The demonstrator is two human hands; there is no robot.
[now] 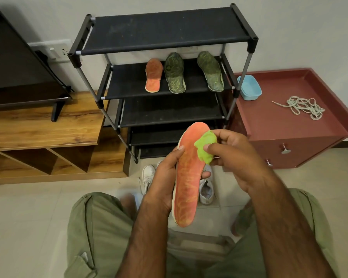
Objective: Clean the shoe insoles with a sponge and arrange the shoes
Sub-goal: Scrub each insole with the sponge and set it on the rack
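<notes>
"Left hand (163,177), what's it doing?"

"Fingers curled round one orange insole (187,177), gripping its edges, toe end pointing away. The right hand (235,157) pinches one green sponge (204,146) against that toe end."

"How many insoles in all?"

"Four. The held one, plus three on the shoe rack (169,31), second shelf: a smaller orange one (153,75) and two green ones (174,73) (210,71)."

"Shoes?"

"Two white shoes (148,175) (206,190) on the floor, under the hands."
</notes>
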